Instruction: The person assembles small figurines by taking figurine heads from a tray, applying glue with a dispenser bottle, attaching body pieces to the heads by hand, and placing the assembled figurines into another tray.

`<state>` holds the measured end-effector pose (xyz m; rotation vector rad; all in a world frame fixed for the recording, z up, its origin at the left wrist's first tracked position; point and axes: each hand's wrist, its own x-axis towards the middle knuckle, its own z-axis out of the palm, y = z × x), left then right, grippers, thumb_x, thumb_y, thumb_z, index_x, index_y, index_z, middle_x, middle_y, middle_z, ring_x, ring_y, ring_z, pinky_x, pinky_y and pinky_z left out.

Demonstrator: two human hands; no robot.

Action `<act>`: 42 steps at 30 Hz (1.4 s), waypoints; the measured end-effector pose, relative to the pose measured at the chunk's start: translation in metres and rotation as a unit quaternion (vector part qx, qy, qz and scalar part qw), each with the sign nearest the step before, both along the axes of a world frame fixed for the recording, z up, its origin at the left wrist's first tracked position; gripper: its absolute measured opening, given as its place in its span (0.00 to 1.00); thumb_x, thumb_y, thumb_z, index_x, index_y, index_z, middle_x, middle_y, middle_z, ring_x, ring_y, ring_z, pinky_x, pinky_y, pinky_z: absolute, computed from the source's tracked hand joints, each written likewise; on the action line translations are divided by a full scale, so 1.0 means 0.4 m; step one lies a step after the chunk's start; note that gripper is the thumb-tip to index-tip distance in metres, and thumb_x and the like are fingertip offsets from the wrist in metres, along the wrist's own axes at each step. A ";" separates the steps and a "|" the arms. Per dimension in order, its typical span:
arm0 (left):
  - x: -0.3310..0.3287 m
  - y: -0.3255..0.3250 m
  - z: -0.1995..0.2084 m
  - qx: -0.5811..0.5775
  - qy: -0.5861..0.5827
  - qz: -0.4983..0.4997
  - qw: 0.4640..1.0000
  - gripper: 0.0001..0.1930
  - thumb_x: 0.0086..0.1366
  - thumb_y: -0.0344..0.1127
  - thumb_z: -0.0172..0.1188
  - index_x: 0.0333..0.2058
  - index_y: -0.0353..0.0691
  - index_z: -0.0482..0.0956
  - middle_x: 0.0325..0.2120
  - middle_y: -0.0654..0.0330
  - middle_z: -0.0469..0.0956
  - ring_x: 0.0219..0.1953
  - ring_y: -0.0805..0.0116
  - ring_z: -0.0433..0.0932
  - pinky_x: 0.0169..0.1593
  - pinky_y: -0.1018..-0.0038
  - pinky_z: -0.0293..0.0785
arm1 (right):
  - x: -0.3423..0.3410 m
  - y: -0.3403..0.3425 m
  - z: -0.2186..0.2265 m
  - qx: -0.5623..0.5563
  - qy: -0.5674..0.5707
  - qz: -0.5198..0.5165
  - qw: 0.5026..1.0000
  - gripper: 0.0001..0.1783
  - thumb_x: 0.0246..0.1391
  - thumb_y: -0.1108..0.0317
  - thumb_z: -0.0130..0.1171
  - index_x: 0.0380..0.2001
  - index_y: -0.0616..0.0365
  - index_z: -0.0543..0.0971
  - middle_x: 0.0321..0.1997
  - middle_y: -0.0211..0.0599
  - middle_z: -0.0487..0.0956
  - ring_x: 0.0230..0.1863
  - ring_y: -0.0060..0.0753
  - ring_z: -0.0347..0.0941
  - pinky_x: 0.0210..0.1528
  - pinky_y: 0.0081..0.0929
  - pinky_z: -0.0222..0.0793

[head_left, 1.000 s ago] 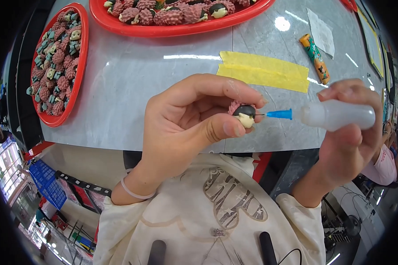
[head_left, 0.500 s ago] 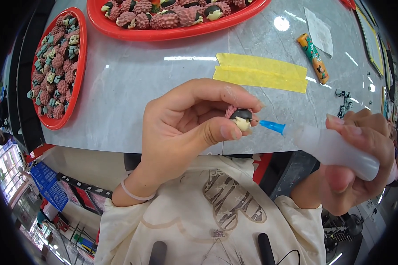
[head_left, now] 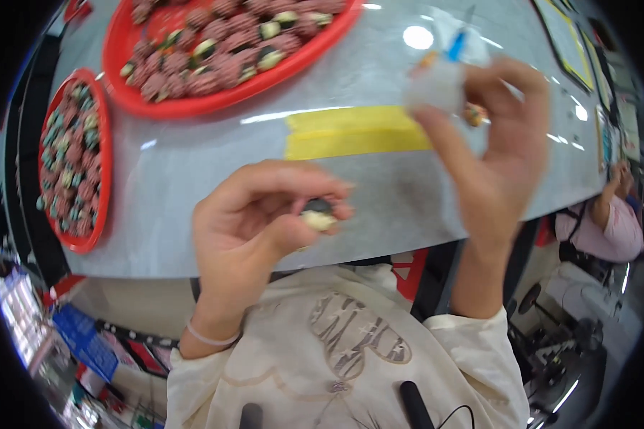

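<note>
My left hand (head_left: 240,236) pinches a small figure piece (head_left: 318,214) between thumb and fingertips, above the table's near edge. The piece is pink and knobbly behind, with a black cap-like part and a cream lower part. My right hand (head_left: 490,154) is raised over the table to the right of the yellow tape, blurred by motion. It is closed around a translucent white squeeze bottle (head_left: 436,87) whose blue needle tip (head_left: 458,44) points up and away. Bottle and piece are well apart.
A large red tray (head_left: 193,111) of pink, black and cream pieces stands at the far left. Nearer the left edge, a smaller red tray (head_left: 106,164) holds pink and teal pieces. Yellow tape (head_left: 350,136) is stuck to the grey table. Another person in pink (head_left: 612,229) is at the right.
The needle has come away from the piece. My right hand has carried the bottle up and away, tilting the tip upward. The view has shifted, showing more of the large tray.
</note>
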<state>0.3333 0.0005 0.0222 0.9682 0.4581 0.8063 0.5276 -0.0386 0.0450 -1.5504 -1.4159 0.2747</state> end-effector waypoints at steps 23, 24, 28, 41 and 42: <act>0.011 -0.014 0.022 -0.038 0.020 0.011 0.999 0.18 0.48 0.37 0.60 0.33 0.31 0.67 0.30 0.51 0.70 0.29 0.67 0.73 0.30 0.79 0.71 | 0.084 -0.119 0.041 -0.087 0.368 0.057 0.924 0.10 0.39 0.78 0.52 0.29 0.71 0.71 0.31 0.46 0.71 0.25 0.26 0.70 0.26 0.16 0.66; 0.016 -0.017 0.024 -0.037 0.038 0.021 0.998 0.20 0.47 0.43 0.61 0.31 0.34 0.67 0.29 0.53 0.69 0.26 0.69 0.72 0.24 0.84 0.69 | 0.071 -0.115 0.036 -0.093 0.432 0.108 0.891 0.11 0.39 0.77 0.52 0.30 0.71 0.71 0.31 0.47 0.71 0.25 0.26 0.70 0.25 0.15 0.68; 0.010 -0.018 0.017 -0.039 0.040 0.009 0.998 0.20 0.47 0.43 0.61 0.31 0.34 0.66 0.29 0.53 0.69 0.25 0.68 0.73 0.24 0.84 0.70 | 0.011 -0.095 0.026 -0.144 0.411 0.138 0.889 0.14 0.41 0.65 0.58 0.30 0.62 0.69 0.29 0.40 0.65 0.23 0.22 0.62 0.17 0.09 0.57; 0.004 -0.016 0.007 -0.086 0.002 0.019 0.996 0.21 0.44 0.40 0.63 0.31 0.33 0.66 0.27 0.56 0.69 0.28 0.71 0.73 0.29 0.82 0.72 | -0.077 -0.051 0.019 -0.014 0.155 0.247 0.956 0.15 0.34 0.75 0.61 0.27 0.67 0.69 0.27 0.49 0.70 0.25 0.30 0.69 0.25 0.16 0.65; 0.002 -0.015 0.008 -0.089 0.002 0.016 0.996 0.20 0.44 0.40 0.64 0.30 0.33 0.66 0.26 0.57 0.69 0.29 0.71 0.72 0.30 0.82 0.71 | -0.082 -0.049 0.018 0.005 0.132 0.237 0.963 0.14 0.33 0.77 0.61 0.27 0.67 0.69 0.27 0.48 0.70 0.25 0.30 0.69 0.26 0.17 0.65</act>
